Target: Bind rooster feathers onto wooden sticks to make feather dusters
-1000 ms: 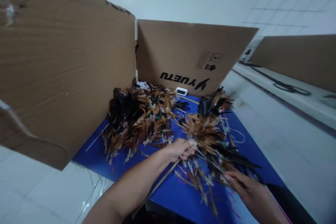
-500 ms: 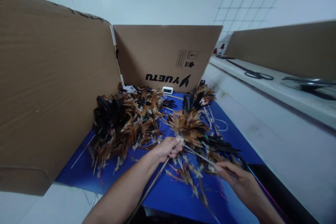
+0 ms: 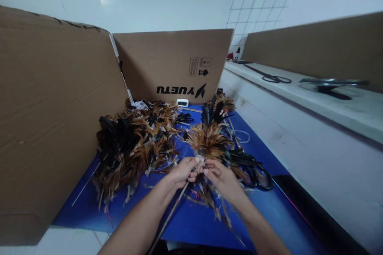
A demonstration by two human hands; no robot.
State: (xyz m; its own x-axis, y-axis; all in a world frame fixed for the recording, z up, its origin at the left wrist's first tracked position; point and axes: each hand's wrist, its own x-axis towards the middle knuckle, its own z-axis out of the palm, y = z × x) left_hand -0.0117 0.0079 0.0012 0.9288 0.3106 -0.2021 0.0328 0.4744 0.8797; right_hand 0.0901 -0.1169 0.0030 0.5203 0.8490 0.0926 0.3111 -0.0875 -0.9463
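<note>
My left hand (image 3: 184, 170) grips a thin wooden stick (image 3: 168, 219) just below a tuft of brown feathers (image 3: 208, 142) bound to its top. Fingertip to fingertip with it, my right hand (image 3: 220, 176) pinches the same spot at the base of the tuft. Loose feathers (image 3: 209, 201) lie under both hands on the blue mat (image 3: 263, 215). A large heap of brown and black feathers (image 3: 134, 143) lies left of my hands.
Cardboard panels (image 3: 54, 111) wall the left and back of the mat. Black scissors (image 3: 259, 173) lie right of my hands. A small white device (image 3: 182, 102) sits by the back panel. A white ledge (image 3: 299, 135) runs along the right, another cardboard panel (image 3: 314, 46) behind it.
My right hand has come in from the lower right to meet my left hand at the base of the tuft. The view has swung to the right.
</note>
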